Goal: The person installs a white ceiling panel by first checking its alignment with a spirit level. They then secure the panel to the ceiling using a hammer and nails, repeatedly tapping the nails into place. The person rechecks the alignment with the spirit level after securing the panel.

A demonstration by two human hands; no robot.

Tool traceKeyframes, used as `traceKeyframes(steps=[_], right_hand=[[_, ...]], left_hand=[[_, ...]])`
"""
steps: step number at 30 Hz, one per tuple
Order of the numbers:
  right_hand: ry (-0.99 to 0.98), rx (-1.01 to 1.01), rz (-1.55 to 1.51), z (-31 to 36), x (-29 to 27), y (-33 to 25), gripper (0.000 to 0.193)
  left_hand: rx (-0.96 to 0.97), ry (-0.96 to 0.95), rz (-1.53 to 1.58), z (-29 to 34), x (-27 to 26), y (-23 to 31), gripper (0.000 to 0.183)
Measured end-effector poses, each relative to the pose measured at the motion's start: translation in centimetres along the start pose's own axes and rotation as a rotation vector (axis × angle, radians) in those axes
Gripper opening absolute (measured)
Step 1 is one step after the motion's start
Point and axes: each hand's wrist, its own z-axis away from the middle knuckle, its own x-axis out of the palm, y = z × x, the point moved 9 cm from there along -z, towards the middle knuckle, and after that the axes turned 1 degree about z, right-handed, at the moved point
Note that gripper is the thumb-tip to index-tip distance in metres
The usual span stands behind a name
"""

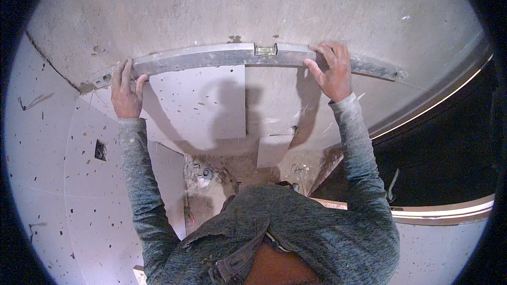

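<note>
A long grey spirit level (203, 58) lies crosswise against the bare wall, its bubble vial (265, 49) showing in the top edge right of the middle. Near its left end my left hand (127, 91) grips it, fingers over the upper edge and thumb below. Toward the other end, my right hand (335, 71) holds it the same way, with fingertips on top. Directly beneath the level sits a speckled white wall tile (195, 103), its upper edge along the level's underside. My shadow falls across the tile and the wall beside it.
Speckled tiles (47, 142) cover the left wall, which has a square box cutout (100, 150) and a bent wire hook. A pale tile piece (273, 149) stands lower on the wall. Pipe fittings (206, 174) lie low down. At right is a dark opening (438, 148) with a pale frame.
</note>
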Motion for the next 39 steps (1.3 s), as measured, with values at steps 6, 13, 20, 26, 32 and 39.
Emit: traceKeyframes(steps=[6,13,20,26,32,39], right_hand=[[0.009,-0.007,-0.005,-0.01,0.11,0.15,0.040],[0.029,-0.003,-0.033,-0.08,0.03,0.19,0.037],[0.015,-0.020,0.001,-0.10,0.00,0.08,0.040],[0.003,-0.010,0.013,-0.08,0.02,-0.02,0.041],[0.004,-0.012,0.011,0.03,0.12,0.07,0.041],[-0.008,-0.008,0.035,0.01,0.11,0.04,0.040]], left_hand=[[0.016,0.010,0.019,-0.11,-0.13,0.11,0.057],[-0.019,-0.020,0.032,-0.18,0.03,0.01,0.057],[-0.019,-0.004,0.007,-0.16,-0.06,0.20,0.059],[-0.015,0.007,0.009,-0.08,-0.17,0.23,0.058],[-0.003,0.007,0.040,-0.16,-0.24,0.42,0.058],[-0.002,0.016,0.035,-0.01,-0.02,0.15,0.056]])
